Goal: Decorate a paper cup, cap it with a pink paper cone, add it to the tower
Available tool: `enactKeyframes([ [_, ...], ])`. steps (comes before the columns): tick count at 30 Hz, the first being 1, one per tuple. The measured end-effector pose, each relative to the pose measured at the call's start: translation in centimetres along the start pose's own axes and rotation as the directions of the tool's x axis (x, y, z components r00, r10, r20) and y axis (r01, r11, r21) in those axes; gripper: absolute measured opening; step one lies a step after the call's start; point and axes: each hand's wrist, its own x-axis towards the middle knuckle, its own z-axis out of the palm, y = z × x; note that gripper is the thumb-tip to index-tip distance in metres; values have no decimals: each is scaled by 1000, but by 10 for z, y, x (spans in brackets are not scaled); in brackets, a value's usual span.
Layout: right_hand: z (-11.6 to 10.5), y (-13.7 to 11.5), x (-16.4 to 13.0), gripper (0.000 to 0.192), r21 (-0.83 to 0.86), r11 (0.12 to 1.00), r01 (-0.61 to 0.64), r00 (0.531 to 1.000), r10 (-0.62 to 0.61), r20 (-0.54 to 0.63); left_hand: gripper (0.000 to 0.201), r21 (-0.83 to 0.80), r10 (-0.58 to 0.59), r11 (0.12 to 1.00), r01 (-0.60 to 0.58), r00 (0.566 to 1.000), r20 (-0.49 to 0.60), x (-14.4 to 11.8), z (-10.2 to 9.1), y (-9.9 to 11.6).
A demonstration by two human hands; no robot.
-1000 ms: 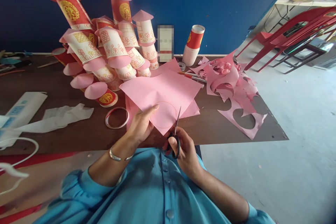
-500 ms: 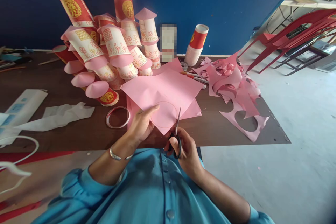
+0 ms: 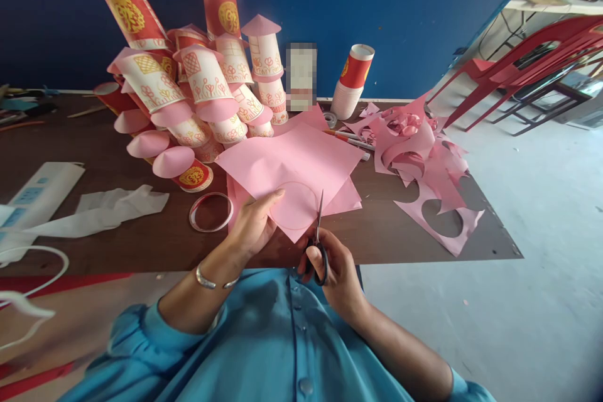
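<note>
The left hand (image 3: 253, 223) was closed on the near-left edge of the pink paper sheet (image 3: 292, 166), thumb on top & fingers curled under it. The sheet lay partly on the brown table (image 3: 141, 239), its near corner sticking out over the table's front edge, w/ a circle drawn on it just right of the thumb. The right hand (image 3: 332, 273) gripped the scissors (image 3: 319, 245), fingers through the black handles; the blades pointed away from the person & stood only slightly apart, at the sheet's near-right edge beside the circle.

Left of the sheet lay a tape ring (image 3: 210, 211), flat on the table. Behind the sheet stood a pile of decorated paper cups (image 3: 198, 85) w/ pink cone tops. Right of the sheet lay pink paper scraps (image 3: 426, 166) w/ round holes cut out, & behind those a stack of cups (image 3: 351, 81). Pens (image 3: 348, 138) lay between sheet & scraps.
</note>
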Motion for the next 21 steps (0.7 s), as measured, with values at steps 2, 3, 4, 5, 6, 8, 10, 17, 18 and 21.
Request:
enactKeyframes([
  [2,0,0,1,52,-3,1000,4,1000,-4,2,25,-68,-50,996,49,999,-7,-2,4,5],
  [3,0,0,1,52,-8,1000,7,1000,-7,2,25,-102,-65,993,64,998,-14,-3,5,6],
  [4,-1,0,1,52,-14,1000,10,1000,-10,3,26,-132,-73,989,69,997,-20,-3,6,7],
  [5,-1,1,1,52,-18,1000,13,1000,-13,4,28,-159,-76,985,71,997,-26,-3,7,8],
  [6,-1,1,1,52,-20,1000,14,1000,-14,5,30,-182,-79,981,72,996,-30,-4,7,8],
  [8,-1,1,1,51,-24,1000,14,1000,-14,9,33,-208,-91,975,82,995,-37,-3,6,9],
  [10,-2,1,1,50,-29,1000,11,1000,-10,13,34,-217,-98,973,85,994,-49,-3,6,9],
  [17,-2,1,0,49,-39,999,15,999,-13,34,30,-197,-101,977,86,992,-69,-2,4,13],
  [18,-3,1,0,48,-40,999,14,999,-12,35,30,-196,-104,977,88,992,-75,-2,4,13],
  [21,-3,3,0,47,-46,999,9,999,-7,35,28,-205,-114,974,96,991,-75,-2,3,14],
])
